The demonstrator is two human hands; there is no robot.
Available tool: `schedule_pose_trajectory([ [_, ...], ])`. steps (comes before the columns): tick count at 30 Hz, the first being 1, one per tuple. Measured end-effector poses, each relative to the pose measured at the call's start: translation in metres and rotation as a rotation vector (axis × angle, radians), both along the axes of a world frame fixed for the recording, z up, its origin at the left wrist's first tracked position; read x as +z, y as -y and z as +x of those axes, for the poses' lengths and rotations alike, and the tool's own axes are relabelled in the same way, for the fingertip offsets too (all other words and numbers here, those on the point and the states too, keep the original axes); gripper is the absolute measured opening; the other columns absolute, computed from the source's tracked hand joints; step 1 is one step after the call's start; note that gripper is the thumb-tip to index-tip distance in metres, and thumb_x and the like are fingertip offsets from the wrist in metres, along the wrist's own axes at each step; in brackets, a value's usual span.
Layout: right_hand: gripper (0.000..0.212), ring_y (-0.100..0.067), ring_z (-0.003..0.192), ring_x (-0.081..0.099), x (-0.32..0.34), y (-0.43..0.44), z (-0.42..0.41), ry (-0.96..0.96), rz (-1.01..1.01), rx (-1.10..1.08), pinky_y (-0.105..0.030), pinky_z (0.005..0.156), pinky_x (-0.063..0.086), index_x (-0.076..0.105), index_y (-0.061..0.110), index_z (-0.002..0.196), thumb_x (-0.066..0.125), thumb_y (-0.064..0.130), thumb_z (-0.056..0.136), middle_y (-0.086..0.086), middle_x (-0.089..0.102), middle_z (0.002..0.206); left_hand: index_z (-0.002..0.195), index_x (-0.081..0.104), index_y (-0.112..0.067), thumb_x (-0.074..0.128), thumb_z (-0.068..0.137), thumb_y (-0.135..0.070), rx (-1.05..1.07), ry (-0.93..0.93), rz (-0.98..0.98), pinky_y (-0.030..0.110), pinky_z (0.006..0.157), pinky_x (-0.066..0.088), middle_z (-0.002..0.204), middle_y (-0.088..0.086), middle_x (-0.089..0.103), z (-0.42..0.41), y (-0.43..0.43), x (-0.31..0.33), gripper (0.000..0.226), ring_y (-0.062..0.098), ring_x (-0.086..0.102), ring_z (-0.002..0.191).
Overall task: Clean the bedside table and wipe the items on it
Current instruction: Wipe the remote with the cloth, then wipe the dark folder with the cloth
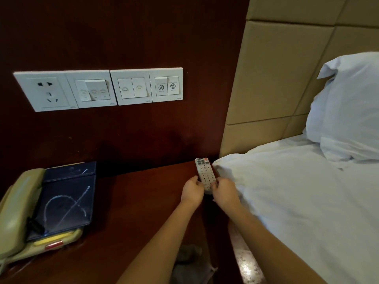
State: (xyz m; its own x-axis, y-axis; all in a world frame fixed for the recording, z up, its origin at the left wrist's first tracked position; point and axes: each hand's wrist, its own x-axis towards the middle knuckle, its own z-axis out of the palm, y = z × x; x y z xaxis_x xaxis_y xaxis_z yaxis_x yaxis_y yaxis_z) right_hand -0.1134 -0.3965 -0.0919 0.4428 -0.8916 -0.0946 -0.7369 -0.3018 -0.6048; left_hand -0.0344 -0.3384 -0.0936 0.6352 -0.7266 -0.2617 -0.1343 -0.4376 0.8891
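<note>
From the head camera, looking down, there is a dark red-brown wooden counter (133, 201) beside a bed.

A white remote control (204, 173) is at the back right corner of the counter, just beside the bed's white cover (297, 201). Its far end, the one with the red button, points at the wall. Its buttons face up. I cannot tell if it lies flat on the counter or is lifted a little.

Both hands are on the near end of the remote control. The left hand (191, 189) has its fingers curled onto the left edge. The right hand (224, 191) has its fingers curled onto the right edge. Both bare arms reach in from the bottom.

On the left side of the counter sits a beige telephone (18, 212), well apart from the hands. A dark blue pouch (67, 197) lies on top of the telephone, and white cables show through it.

On the dark wall above is a row of white switches (131, 88) with a wall socket (47, 93) at its left end.

To the right is a tan padded headboard (276, 78). A white pillow (348, 103) leans against it on the bed.

Low down, between the arms, is a blurry grey crumpled thing (188, 257). I cannot tell what it is.
</note>
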Motion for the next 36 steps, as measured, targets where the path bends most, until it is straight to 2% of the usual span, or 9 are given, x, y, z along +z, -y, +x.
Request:
schedule_pose_trajectory([
  [2,0.032,-0.032,0.106,0.06,0.006,-0.007,0.0,-0.116,-0.093,0.018,-0.039,0.085,0.052,0.05,0.006,0.124,0.044,0.025,0.099,-0.015,0.057,0.123,0.148,0.029,-0.008,0.038,0.1,-0.016,-0.01,-0.006,-0.014,0.041,0.103,0.044,0.135,0.011,0.052,-0.001,-0.006,0.002,0.049,0.028,0.052,0.121],
  [5,0.047,-0.031,0.115,0.053,0.015,-0.018,-0.005,-0.293,-0.311,-0.006,-0.041,0.086,0.047,0.036,0.013,0.137,0.045,0.032,0.096,-0.013,0.046,0.132,0.143,0.038,-0.01,0.039,0.101,-0.02,0.049,0.017,-0.053,0.042,0.101,0.045,0.134,0.01,0.054,0.002,-0.022,0.005,0.043,0.027,0.054,0.119],
  [10,0.039,-0.027,0.112,0.055,0.04,-0.059,-0.003,-0.353,-0.39,0.106,-0.036,0.086,0.047,0.048,0.013,0.13,0.038,0.035,0.1,-0.01,0.051,0.129,0.127,0.049,-0.011,0.036,0.102,-0.018,0.288,-0.176,-0.148,0.025,0.069,0.048,0.103,0.001,0.057,0.017,-0.081,0.017,0.029,0.014,0.057,0.081],
  [16,0.032,-0.027,0.108,0.058,0.056,-0.122,0.003,-0.487,-0.185,0.482,-0.035,0.079,0.043,0.055,0.015,0.119,0.038,0.034,0.1,-0.007,0.06,0.118,0.134,0.044,-0.008,0.041,0.101,-0.021,0.595,-0.478,-0.242,0.029,0.072,0.05,0.098,0.004,0.06,0.042,-0.175,0.02,0.036,0.017,0.059,0.085],
  [22,0.064,-0.029,0.116,0.052,0.061,-0.161,-0.003,-0.783,0.077,0.637,-0.042,0.098,0.045,0.047,0.014,0.132,0.048,0.061,0.088,-0.008,0.051,0.13,0.126,0.049,-0.002,0.042,0.101,-0.02,0.72,-0.335,-0.205,0.026,0.061,0.045,0.104,0.01,0.059,0.066,-0.248,0.031,0.031,0.02,0.057,0.08],
  [25,0.061,-0.029,0.12,0.05,0.064,-0.173,-0.005,-0.885,0.16,0.686,-0.041,0.1,0.045,0.042,0.012,0.137,0.06,0.044,0.089,-0.01,0.047,0.135,0.129,0.047,-0.003,0.042,0.101,-0.02,0.769,-0.404,-0.227,0.03,0.068,0.047,0.115,0.012,0.062,0.073,-0.272,0.035,0.033,0.026,0.06,0.094],
  [28,0.038,-0.026,0.114,0.054,0.061,-0.182,-0.002,-0.821,0.075,0.723,-0.036,0.094,0.048,0.049,0.012,0.129,0.057,0.018,0.093,-0.008,0.052,0.125,0.133,0.045,-0.006,0.039,0.102,-0.02,0.748,-0.508,-0.273,0.034,0.079,0.045,0.125,0.013,0.061,0.075,-0.285,0.038,0.035,0.027,0.061,0.107],
  [33,0.014,-0.022,0.098,0.057,0.05,-0.191,0.026,-0.239,-0.104,0.533,-0.034,0.077,0.049,0.049,0.02,0.108,0.049,0.024,0.095,-0.002,0.053,0.107,0.133,0.044,-0.008,0.041,0.101,-0.022,0.71,-0.577,-0.285,0.032,0.072,0.047,0.121,0.012,0.061,0.081,-0.288,0.037,0.035,0.023,0.059,0.096],
  [36,0.016,-0.02,0.097,0.056,0.052,-0.208,0.062,-0.03,-0.126,0.465,-0.032,0.078,0.048,0.049,0.02,0.11,0.051,0.026,0.095,0.0,0.051,0.108,0.129,0.045,-0.004,0.039,0.101,-0.017,0.698,-0.533,-0.297,0.032,0.071,0.047,0.095,0.008,0.06,0.093,-0.282,0.038,0.031,0.02,0.059,0.079],
])
